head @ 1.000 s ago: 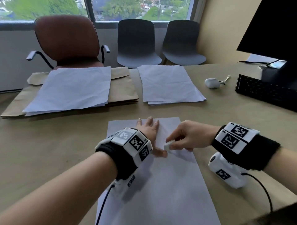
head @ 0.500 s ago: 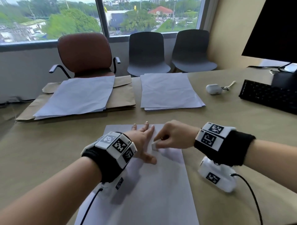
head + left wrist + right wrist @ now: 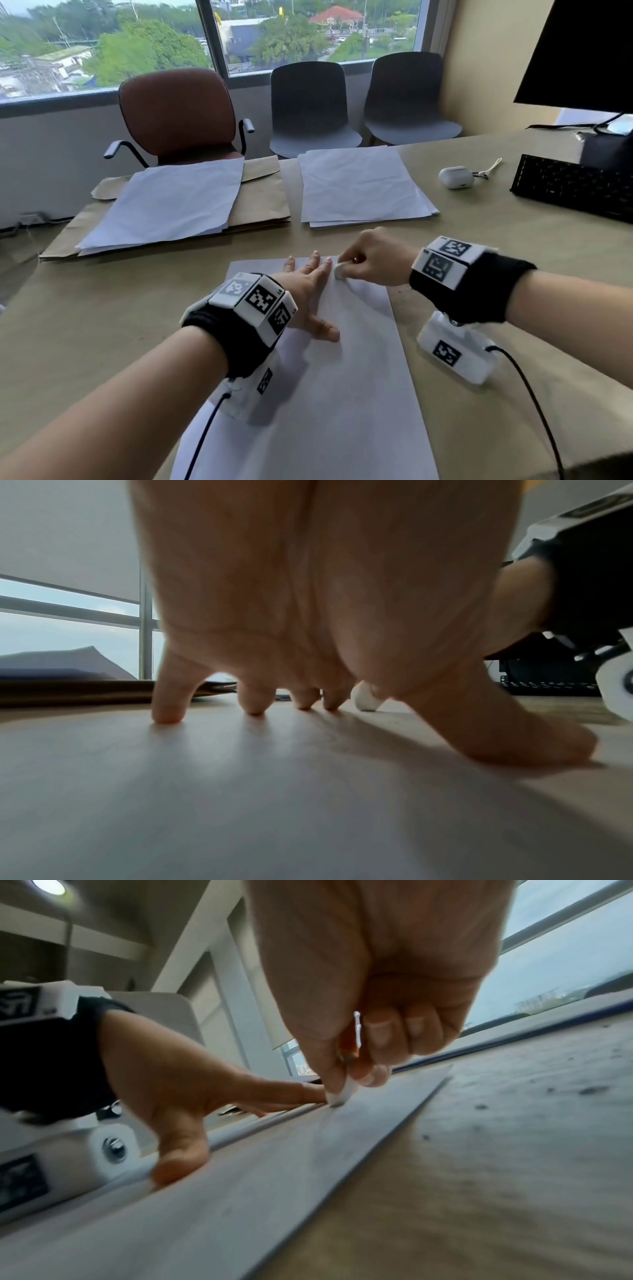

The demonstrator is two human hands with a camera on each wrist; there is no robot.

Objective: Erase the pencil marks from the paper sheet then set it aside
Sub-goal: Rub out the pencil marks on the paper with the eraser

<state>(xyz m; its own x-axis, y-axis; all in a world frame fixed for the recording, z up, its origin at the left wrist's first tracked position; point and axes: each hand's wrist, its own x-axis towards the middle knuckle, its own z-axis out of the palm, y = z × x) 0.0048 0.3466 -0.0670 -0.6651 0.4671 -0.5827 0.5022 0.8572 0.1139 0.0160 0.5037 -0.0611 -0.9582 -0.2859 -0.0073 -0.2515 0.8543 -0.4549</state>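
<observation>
A white paper sheet (image 3: pixel 329 394) lies lengthwise on the desk in front of me. My left hand (image 3: pixel 308 291) presses flat on its upper part, fingers spread and straight, thumb out to the right; the left wrist view shows those fingertips (image 3: pixel 255 704) on the sheet (image 3: pixel 274 804). My right hand (image 3: pixel 370 260) pinches a small white eraser (image 3: pixel 339 270) and holds its tip on the paper near the far edge, right beside the left fingertips. The right wrist view shows the eraser (image 3: pixel 342 1093) touching the sheet (image 3: pixel 274 1164). Faint grey marks show near the sheet's middle.
Beyond the sheet lie a stack of white papers (image 3: pixel 363 188) and, at the left, more paper on brown envelopes (image 3: pixel 260 202). A white earbud case (image 3: pixel 455 177) and a black keyboard (image 3: pixel 572 186) sit at the right. Eraser crumbs (image 3: pixel 589 1089) dot the desk right of the sheet.
The right hand with the eraser has slid away from me toward the sheet's far edge. The left hand stays pressed on the paper. My head has tilted up.
</observation>
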